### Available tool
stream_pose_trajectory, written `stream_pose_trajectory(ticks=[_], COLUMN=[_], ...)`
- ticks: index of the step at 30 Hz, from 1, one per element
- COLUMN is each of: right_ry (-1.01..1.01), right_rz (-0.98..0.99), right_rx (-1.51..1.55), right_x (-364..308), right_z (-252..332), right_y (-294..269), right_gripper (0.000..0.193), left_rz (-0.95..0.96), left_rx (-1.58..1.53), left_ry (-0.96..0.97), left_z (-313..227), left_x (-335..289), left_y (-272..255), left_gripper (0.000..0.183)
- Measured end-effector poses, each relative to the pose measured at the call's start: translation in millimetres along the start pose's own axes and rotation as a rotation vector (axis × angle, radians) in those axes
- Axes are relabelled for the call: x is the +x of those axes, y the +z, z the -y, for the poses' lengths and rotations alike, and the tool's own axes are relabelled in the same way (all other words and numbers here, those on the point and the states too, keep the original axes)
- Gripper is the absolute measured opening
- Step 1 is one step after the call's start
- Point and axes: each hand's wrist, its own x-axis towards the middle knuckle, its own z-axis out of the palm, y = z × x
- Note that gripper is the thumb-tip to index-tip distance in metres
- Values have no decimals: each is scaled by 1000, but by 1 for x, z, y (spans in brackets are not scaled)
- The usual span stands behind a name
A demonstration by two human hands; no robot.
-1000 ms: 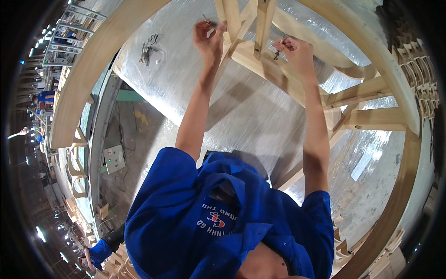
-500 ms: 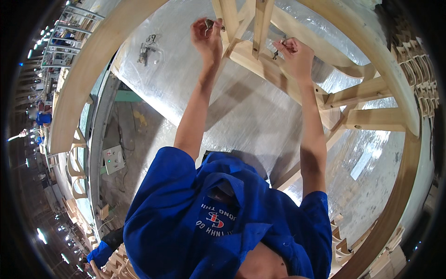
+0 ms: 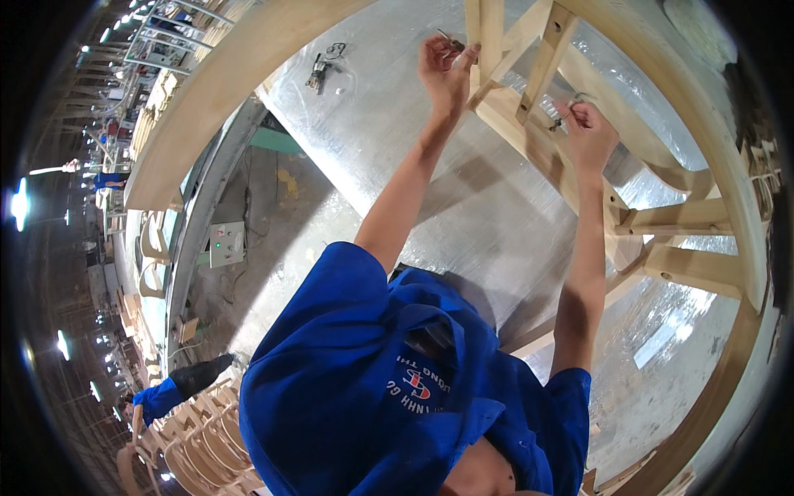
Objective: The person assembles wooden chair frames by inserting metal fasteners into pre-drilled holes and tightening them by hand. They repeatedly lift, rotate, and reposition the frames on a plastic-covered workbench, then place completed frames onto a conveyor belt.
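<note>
Nearest is the person's blue shirt [image 3: 364,397], both bare forearms reaching up and away from it toward the pale wooden chair frame [image 3: 571,157] lying on the shiny metal-topped bench [image 3: 413,157]. The bench edge runs diagonally to the left of the frame, dropping to a concrete floor [image 3: 265,240] with a small grey control box [image 3: 226,244]; between shirt and frame the bench surface lies bare and open. A broad curved wooden rail [image 3: 240,74] arcs over the bench's left edge, and another bends around the frame's right side.

The right hand [image 3: 589,132], wrist straight, is closed around a small metal piece against a slanted frame bar. The left hand [image 3: 445,70], arm fully stretched, pinches a small metal part at an upright slat. Farther left of the frame, a small dark tool [image 3: 318,73] lies on the bench.
</note>
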Motion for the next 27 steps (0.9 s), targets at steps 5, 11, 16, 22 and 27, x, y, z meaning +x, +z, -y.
stream_pose_trajectory(ticks=[5, 11, 16, 22, 27], right_ry=[-148, -93, -119, -158, -110], right_rz=[-141, 47, -107, -248, -276], right_rx=[-218, 180, -80, -61, 29], right_x=[-4, -1, -10, -4, 15], right_z=[18, 2, 21, 21, 43], right_y=[13, 3, 12, 6, -14], right_gripper=[27, 19, 16, 27, 26], left_rz=[-17, 42, 11, 50, 77], left_rx=[2, 6, 42, 66, 107], left_ry=[-64, -35, 36, -26, 5], left_z=[0, -1, 3, -4, -5], left_x=[2, 1, 7, 9, 9], left_y=[-13, -3, -15, -6, -6], left_gripper=[18, 25, 16, 14, 14])
